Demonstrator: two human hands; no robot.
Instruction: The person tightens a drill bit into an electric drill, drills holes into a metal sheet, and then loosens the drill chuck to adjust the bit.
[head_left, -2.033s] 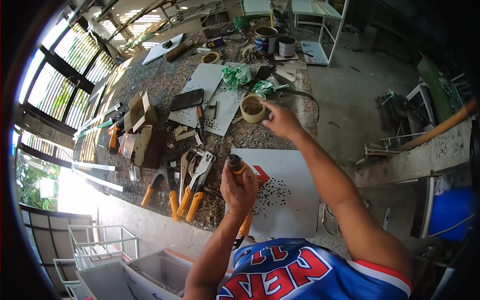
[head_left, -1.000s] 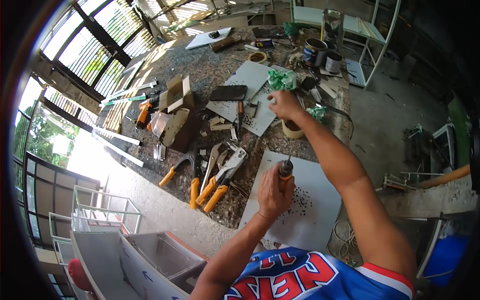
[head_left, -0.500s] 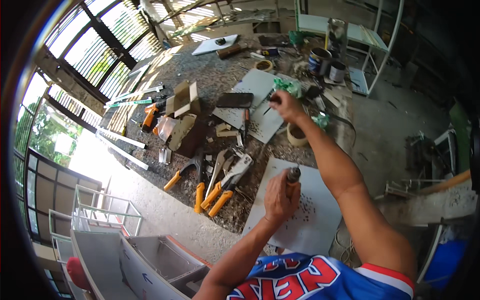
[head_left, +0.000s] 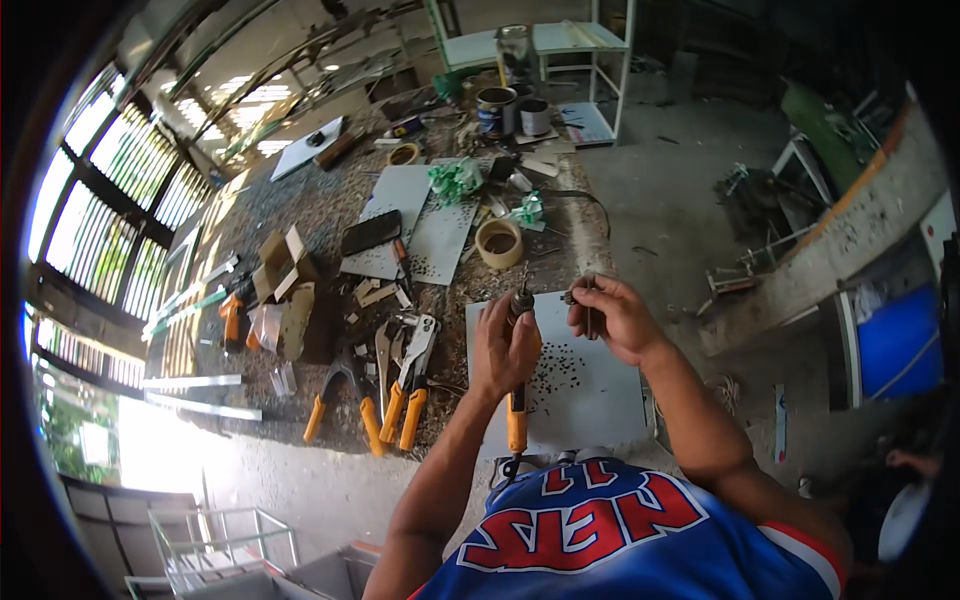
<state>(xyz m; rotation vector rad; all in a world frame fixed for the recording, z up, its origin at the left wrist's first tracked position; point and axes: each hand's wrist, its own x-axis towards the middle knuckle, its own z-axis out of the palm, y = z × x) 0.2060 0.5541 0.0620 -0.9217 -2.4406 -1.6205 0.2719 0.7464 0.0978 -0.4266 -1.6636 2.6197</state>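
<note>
An orange power drill (head_left: 516, 425) stands out from under my left hand (head_left: 505, 350), whose fingers wrap round it just below the dark chuck (head_left: 522, 300). A thin drill bit (head_left: 526, 275) points away from me out of the chuck. To its right, my right hand (head_left: 618, 322) pinches a small metal chuck key (head_left: 590, 318); the key's toothed end faces the chuck, with a gap between them. Beneath both hands lies a pale grey sheet (head_left: 590, 420) with many small dark bits (head_left: 558, 368) scattered over it.
Pliers-like tools with orange handles (head_left: 392, 412), an open cardboard box (head_left: 285, 265), a black phone (head_left: 371, 232) and a tape roll (head_left: 499, 243) lie on the cluttered table. Cans (head_left: 496, 112) stand at the far end. Another orange power tool (head_left: 232, 318) lies left of the box.
My right hand has come back from the far grey sheet to beside the chuck, holding the chuck key. My left hand still grips the drill. The view has swung to the right.
</note>
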